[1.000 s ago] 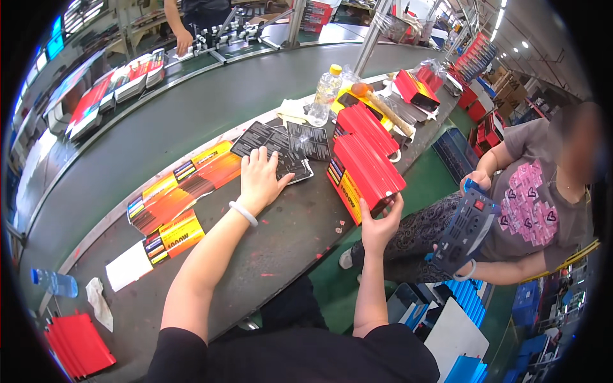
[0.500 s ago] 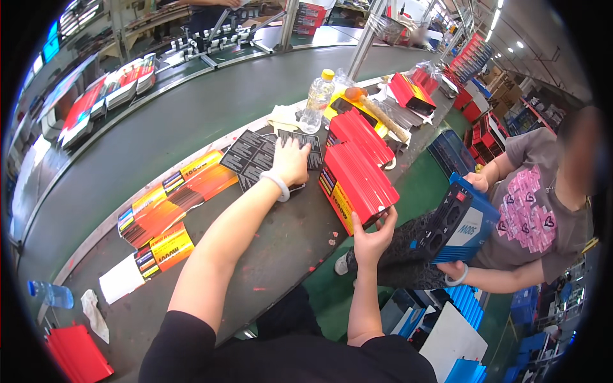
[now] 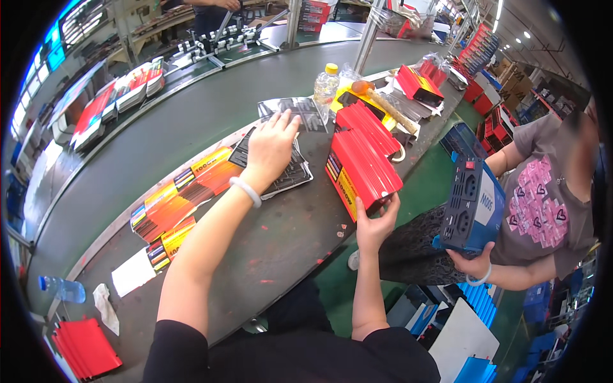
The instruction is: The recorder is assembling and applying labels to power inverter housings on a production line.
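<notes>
My left hand (image 3: pixel 269 148) reaches over a stack of black printed sheets (image 3: pixel 287 175). Its fingers are stretched out, touching a glossy dark sheet (image 3: pixel 295 112) beyond the stack; whether the thumb grips that sheet is hard to see. My right hand (image 3: pixel 377 225) grips the near lower end of a red ribbed power inverter (image 3: pixel 361 166), thumb on its yellow-labelled side. The inverter tilts on the bench edge against a second red inverter (image 3: pixel 364 124). Orange and yellow printed labels (image 3: pixel 207 169) lie left of the sheets.
On the bench (image 3: pixel 249 274) stand a yellow-capped bottle (image 3: pixel 324 89), a mallet (image 3: pixel 393 108) and another red inverter (image 3: pixel 418 86). Far left lie a water bottle (image 3: pixel 62 289) and a red casing (image 3: pixel 86 348). At the right, a person holds a blue inverter (image 3: pixel 472 204). A conveyor (image 3: pixel 191 96) runs behind.
My left hand has moved left and away from me, and a sheet now lies beyond the stack, over where a pale cloth showed. My right hand keeps its grip on the red inverter.
</notes>
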A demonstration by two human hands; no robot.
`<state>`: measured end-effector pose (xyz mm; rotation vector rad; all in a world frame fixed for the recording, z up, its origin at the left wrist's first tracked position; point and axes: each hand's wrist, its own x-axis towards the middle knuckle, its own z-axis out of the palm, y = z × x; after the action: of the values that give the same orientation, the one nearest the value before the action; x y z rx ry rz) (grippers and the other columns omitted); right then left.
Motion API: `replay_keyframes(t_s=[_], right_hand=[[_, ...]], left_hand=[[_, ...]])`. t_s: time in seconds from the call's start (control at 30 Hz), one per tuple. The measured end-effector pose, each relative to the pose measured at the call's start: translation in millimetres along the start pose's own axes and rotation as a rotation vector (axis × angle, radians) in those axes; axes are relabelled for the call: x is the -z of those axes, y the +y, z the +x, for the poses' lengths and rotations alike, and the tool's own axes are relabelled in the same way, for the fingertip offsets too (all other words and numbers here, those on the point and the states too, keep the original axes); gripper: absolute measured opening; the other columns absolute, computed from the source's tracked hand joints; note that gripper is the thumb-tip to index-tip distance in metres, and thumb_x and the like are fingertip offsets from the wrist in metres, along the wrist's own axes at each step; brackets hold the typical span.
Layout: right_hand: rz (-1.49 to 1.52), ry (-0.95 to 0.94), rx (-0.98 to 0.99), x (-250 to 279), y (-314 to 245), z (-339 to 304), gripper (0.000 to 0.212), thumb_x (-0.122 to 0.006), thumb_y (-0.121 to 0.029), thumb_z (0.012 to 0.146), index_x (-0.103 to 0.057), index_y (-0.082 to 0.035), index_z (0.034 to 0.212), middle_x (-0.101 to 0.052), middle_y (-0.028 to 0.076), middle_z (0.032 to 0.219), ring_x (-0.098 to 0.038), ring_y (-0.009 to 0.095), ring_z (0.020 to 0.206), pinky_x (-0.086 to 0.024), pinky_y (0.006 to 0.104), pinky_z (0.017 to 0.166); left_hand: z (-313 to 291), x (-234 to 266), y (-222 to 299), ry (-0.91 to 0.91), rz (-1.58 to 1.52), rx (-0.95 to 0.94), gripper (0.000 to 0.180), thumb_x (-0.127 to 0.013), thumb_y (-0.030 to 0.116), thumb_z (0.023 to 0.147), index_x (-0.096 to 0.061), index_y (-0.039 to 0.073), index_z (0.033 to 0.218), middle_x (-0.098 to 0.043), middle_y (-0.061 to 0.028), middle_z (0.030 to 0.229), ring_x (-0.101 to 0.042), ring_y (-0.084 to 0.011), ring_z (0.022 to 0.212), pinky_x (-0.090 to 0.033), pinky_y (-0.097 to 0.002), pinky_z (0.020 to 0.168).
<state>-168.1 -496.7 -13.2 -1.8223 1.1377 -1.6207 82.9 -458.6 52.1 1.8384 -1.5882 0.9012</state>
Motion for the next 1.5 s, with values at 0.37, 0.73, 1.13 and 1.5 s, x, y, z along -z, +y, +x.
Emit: replay_keyframes(t_s=[0.37,0.73,1.13,1.5], right_hand=[[-0.143,0.035,0.240,-41,16,16,0.074,-0.084,-0.021,0.067,-0.045,0.002,0.125,-0.047,0.018,0.117,-0.052,0.039,0.109,-0.045,0.0453,0.090],[0.015,0.014,0.234,-74,39,30,0.080,-0.085,-0.015,0.068,-0.039,0.006,0.130,-0.043,0.020,0.128,-0.045,0.033,0.122,-0.034,0.0423,0.107],[0.278,-0.011,0.326,-72,-3,-36,0.031,-0.065,-0.011,0.091,-0.053,0.004,0.115,-0.060,0.014,0.101,-0.061,0.023,0.088,-0.052,0.0319,0.078],[0.668,-0.491,0.189,-100,-138,-134,0.023,-0.055,-0.007,0.096,-0.049,-0.001,0.118,-0.052,0.005,0.100,-0.051,0.012,0.087,-0.044,0.0253,0.078]], left_hand=[[-78,32,1,-0.392,-0.107,0.175,0.059,-0.051,0.044,0.093,-0.043,0.007,0.139,-0.035,-0.0212,0.147,-0.036,-0.0376,0.134,-0.028,-0.0484,0.110],[-142,219,9,-0.255,-0.318,0.149,0.063,-0.069,0.033,0.083,-0.046,0.004,0.134,-0.036,-0.0218,0.145,-0.040,-0.0388,0.130,-0.036,-0.0479,0.105],[-416,481,0,0.863,1.102,1.022,0.078,-0.081,0.018,0.073,-0.036,-0.002,0.133,-0.041,-0.0197,0.127,-0.042,-0.0352,0.120,-0.035,-0.0432,0.103],[-496,448,-57,1.069,0.637,1.254,0.072,-0.085,0.019,0.069,-0.046,-0.005,0.125,-0.056,-0.0185,0.118,-0.056,-0.0256,0.108,-0.045,-0.0358,0.093]])
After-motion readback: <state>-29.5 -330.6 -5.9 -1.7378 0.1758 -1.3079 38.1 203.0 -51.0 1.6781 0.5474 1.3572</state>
